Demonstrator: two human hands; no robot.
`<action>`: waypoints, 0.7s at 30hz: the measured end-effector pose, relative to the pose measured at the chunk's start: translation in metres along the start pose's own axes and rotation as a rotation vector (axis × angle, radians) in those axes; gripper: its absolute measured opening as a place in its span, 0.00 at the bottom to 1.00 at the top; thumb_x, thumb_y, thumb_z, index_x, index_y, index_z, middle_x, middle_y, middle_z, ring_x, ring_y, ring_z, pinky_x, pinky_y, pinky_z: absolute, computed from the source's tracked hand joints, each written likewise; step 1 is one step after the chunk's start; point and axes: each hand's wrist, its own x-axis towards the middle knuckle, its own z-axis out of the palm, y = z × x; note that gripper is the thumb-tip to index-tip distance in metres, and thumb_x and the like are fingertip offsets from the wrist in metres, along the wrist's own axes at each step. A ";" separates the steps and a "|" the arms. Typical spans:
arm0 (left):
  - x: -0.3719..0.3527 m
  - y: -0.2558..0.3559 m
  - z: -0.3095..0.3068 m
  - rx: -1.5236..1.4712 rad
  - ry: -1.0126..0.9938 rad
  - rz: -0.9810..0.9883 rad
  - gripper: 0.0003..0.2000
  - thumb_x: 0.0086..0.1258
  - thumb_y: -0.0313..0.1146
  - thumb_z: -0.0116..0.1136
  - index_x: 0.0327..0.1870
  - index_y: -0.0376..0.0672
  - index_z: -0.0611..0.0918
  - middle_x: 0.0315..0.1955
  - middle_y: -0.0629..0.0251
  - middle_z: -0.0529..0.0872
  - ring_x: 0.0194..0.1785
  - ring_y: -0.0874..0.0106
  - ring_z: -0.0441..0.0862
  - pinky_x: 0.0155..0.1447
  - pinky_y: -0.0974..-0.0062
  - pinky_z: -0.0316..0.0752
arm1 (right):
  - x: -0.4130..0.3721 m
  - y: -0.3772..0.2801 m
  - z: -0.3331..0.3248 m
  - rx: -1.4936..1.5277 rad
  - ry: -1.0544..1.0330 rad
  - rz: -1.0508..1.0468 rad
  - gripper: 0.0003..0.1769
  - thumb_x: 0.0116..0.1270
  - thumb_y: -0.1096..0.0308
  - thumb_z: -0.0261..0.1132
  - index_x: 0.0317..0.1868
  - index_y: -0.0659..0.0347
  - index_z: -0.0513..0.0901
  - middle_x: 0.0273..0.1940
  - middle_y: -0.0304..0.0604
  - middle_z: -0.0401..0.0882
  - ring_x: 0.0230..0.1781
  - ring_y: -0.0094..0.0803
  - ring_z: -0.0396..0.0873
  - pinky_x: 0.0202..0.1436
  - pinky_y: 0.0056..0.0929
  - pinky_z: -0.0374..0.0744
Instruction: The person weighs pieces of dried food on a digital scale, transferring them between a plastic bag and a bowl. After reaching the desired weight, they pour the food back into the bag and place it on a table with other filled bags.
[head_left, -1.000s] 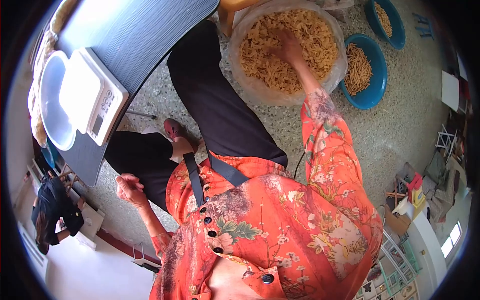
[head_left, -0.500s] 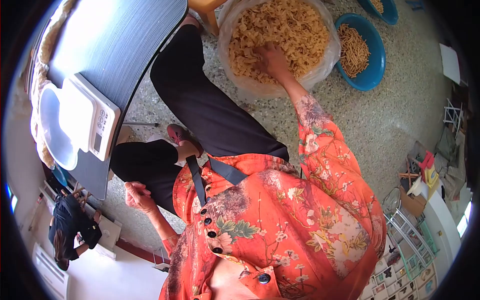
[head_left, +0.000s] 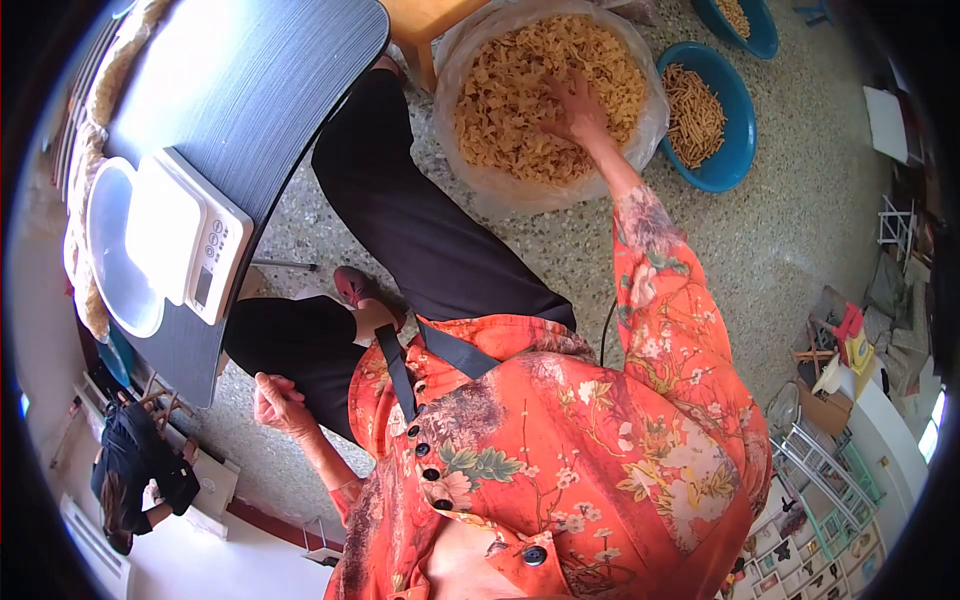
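Note:
My right hand lies over the yellow-brown curly pieces, fingers spread and touching the heap. These pieces fill a large clear plastic bag with its mouth open on the floor. My left hand is beside my knee near the table's corner, fingers curled in, with nothing visible in it. On the dark table, a white scale stands with a clear plastic bowl beside it.
Right of the bag, a blue basin holds stick-shaped pieces; another blue basin is behind it. A wooden stool stands near the bag. Another person in dark clothes is at the far left. Metal racks stand at the right.
My right hand has shifted right across the pieces, and its fingers show more fully spread. My left hand's fingers are more curled. The view has moved slightly.

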 end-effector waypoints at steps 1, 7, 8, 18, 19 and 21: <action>0.001 -0.001 0.001 -0.001 0.005 0.013 0.26 0.79 0.49 0.52 0.19 0.40 0.78 0.12 0.70 0.74 0.12 0.84 0.65 0.19 0.84 0.55 | 0.005 0.001 0.002 0.025 -0.043 0.065 0.52 0.46 0.43 0.81 0.73 0.35 0.67 0.77 0.53 0.53 0.74 0.61 0.58 0.70 0.58 0.69; 0.002 0.004 0.000 0.022 -0.003 0.027 0.26 0.79 0.47 0.53 0.19 0.40 0.78 0.11 0.71 0.73 0.12 0.84 0.64 0.19 0.84 0.55 | 0.004 -0.038 0.036 0.231 -0.148 0.076 0.55 0.44 0.40 0.80 0.74 0.39 0.66 0.75 0.57 0.54 0.72 0.66 0.57 0.68 0.58 0.69; 0.001 0.004 0.001 0.023 -0.004 0.018 0.26 0.79 0.46 0.53 0.18 0.39 0.78 0.11 0.71 0.73 0.12 0.84 0.64 0.20 0.83 0.56 | -0.003 -0.046 0.039 0.228 -0.148 0.074 0.55 0.44 0.40 0.80 0.74 0.39 0.66 0.75 0.57 0.54 0.72 0.66 0.57 0.68 0.58 0.69; 0.002 0.009 0.006 0.072 0.014 0.026 0.26 0.79 0.45 0.54 0.18 0.39 0.78 0.10 0.71 0.73 0.12 0.84 0.64 0.20 0.83 0.56 | -0.029 -0.077 0.061 0.182 0.044 0.088 0.45 0.46 0.52 0.79 0.67 0.42 0.71 0.70 0.53 0.59 0.65 0.63 0.63 0.61 0.60 0.73; 0.001 0.010 0.007 0.084 0.010 0.038 0.26 0.79 0.46 0.54 0.18 0.39 0.78 0.10 0.71 0.73 0.12 0.84 0.64 0.20 0.83 0.56 | -0.025 -0.074 0.063 0.174 0.080 0.079 0.43 0.46 0.54 0.78 0.65 0.44 0.72 0.67 0.54 0.62 0.62 0.63 0.66 0.59 0.56 0.75; 0.001 0.010 0.007 0.096 0.005 0.048 0.26 0.79 0.46 0.54 0.18 0.40 0.78 0.10 0.71 0.73 0.12 0.84 0.64 0.20 0.83 0.56 | -0.017 -0.066 0.061 0.182 0.039 0.069 0.42 0.46 0.56 0.78 0.64 0.45 0.72 0.66 0.54 0.63 0.60 0.61 0.68 0.58 0.55 0.76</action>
